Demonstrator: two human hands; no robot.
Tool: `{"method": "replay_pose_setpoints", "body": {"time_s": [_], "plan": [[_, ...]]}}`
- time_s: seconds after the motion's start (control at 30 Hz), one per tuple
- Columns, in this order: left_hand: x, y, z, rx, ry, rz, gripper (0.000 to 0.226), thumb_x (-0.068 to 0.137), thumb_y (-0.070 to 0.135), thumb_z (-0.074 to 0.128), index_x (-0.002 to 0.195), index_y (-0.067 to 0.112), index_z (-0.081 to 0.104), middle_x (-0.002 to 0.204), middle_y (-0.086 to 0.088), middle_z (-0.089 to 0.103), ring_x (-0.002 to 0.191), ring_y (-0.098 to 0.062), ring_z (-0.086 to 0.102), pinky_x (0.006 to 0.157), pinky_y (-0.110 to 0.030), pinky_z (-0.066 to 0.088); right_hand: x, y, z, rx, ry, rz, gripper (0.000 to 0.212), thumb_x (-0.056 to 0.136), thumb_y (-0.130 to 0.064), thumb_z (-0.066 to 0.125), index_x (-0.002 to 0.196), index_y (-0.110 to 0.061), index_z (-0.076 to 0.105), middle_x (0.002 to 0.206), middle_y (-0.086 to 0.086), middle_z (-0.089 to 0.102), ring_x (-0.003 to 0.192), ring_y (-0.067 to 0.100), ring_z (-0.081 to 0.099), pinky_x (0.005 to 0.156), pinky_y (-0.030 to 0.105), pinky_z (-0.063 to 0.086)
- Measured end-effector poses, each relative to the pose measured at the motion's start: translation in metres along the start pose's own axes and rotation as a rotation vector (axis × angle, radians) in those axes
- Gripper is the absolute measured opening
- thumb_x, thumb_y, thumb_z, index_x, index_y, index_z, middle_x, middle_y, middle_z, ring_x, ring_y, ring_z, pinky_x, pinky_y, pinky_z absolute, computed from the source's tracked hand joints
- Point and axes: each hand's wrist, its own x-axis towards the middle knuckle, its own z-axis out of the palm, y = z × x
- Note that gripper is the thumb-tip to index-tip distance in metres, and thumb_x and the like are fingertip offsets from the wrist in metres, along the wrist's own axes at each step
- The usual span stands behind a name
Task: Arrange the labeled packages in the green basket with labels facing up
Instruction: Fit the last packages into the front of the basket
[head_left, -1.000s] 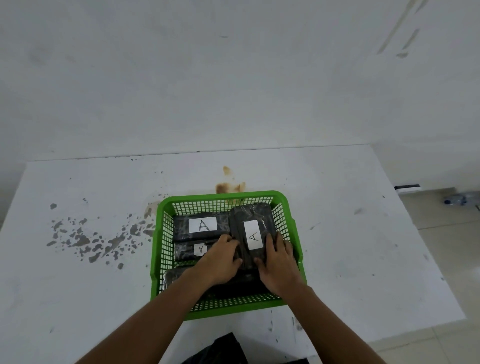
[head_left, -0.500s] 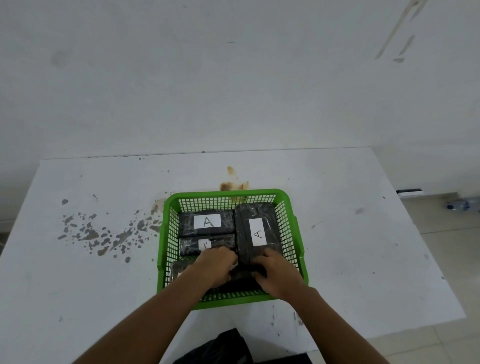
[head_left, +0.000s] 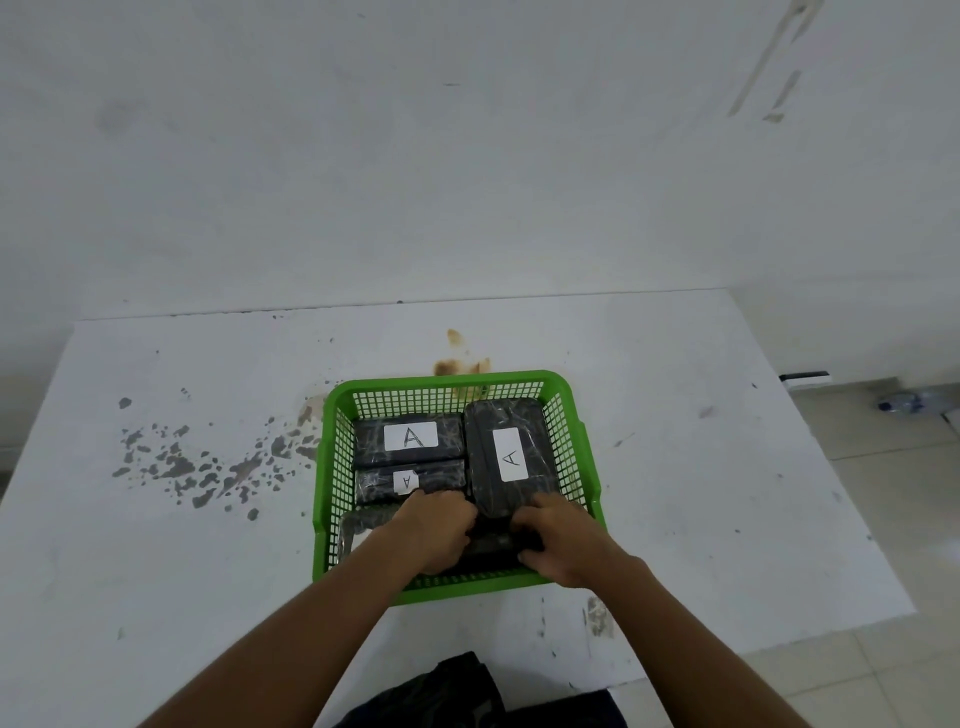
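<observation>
White wall behind, white counter (head_left: 675, 467) below, flecked with grey chips and a rusty stain, and on it sits the green basket (head_left: 589, 467). Inside, three black wrapped packages show their white "A" labels up: a wide package (head_left: 447, 434) at the far left, a narrower package (head_left: 436, 480) tucked just in front of it, and a long package (head_left: 485, 457) lying lengthwise down the right side. Now look at the near end: both hands are down in the basket, the left hand (head_left: 434, 530) and right hand (head_left: 558, 540) curled around a dark package (head_left: 493, 543) between them, fingers closed on its edges. Its label, I can't make out. Another package (head_left: 358, 527) peeks from under the left wrist at the near left corner. These bundles look firm and blocky under glossy film, likely a bit slick, so gripping the short ends with both hands seems the sound choice.
</observation>
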Motion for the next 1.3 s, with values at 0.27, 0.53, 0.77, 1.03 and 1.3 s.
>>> {"method": "replay_pose_setpoints", "body": {"time_s": [0.27, 0.53, 0.77, 1.03, 1.3], "plan": [[-0.002, -0.008, -0.013, -0.307, -0.190, 0.032, 0.049, 0.092, 0.043, 0.051, 0.135, 0.021, 0.043, 0.133, -0.008, 0.056, 0.114, -0.026, 0.056, 0.094, -0.045, 0.049, -0.019, 0.007, -0.012, 0.409, 0.100, -0.114, 0.028, 0.080, -0.011, 0.071, 0.097, -0.028, 0.056, 0.110, -0.005, 0.052, 0.101, 0.008, 0.051, 0.092, 0.026, 0.048], [0.000, -0.007, -0.006, -0.350, -0.174, 0.053, 0.050, 0.087, 0.039, 0.061, 0.132, 0.023, 0.045, 0.130, -0.002, 0.052, 0.113, -0.021, 0.053, 0.091, -0.033, 0.045, -0.024, 0.011, -0.002, 0.445, 0.171, -0.083, 0.024, 0.071, -0.018, 0.078, 0.086, -0.024, 0.060, 0.128, -0.009, 0.044, 0.121, 0.004, 0.043, 0.096, 0.013, 0.043], [0.004, -0.001, 0.009, -0.155, -0.051, 0.041, 0.054, 0.086, 0.027, 0.068, 0.132, 0.011, 0.045, 0.132, -0.010, 0.043, 0.122, -0.028, 0.044, 0.099, -0.044, 0.044, -0.014, 0.014, 0.004, 0.299, 0.086, -0.013, 0.025, 0.080, -0.024, 0.073, 0.097, -0.027, 0.056, 0.097, -0.008, 0.058, 0.090, 0.012, 0.052, 0.078, 0.022, 0.047], [0.007, 0.003, 0.016, -0.163, -0.064, 0.007, 0.046, 0.087, 0.014, 0.063, 0.130, 0.009, 0.049, 0.131, -0.013, 0.047, 0.118, -0.033, 0.050, 0.097, -0.047, 0.047, -0.005, 0.010, 0.013, 0.152, 0.136, 0.017, 0.015, 0.085, -0.023, 0.067, 0.098, -0.016, 0.067, 0.106, 0.005, 0.055, 0.102, 0.022, 0.048, 0.088, 0.031, 0.042], [0.012, 0.006, 0.010, -0.262, -0.121, -0.064, 0.029, 0.089, 0.006, 0.055, 0.118, 0.005, 0.057, 0.122, -0.016, 0.054, 0.106, -0.034, 0.057, 0.090, -0.047, 0.052, 0.000, 0.000, 0.010, 0.093, 0.101, 0.177, 0.026, 0.082, -0.036, 0.069, 0.097, -0.015, 0.068, 0.108, 0.007, 0.060, 0.099, 0.024, 0.055, 0.085, 0.037, 0.051]]}}
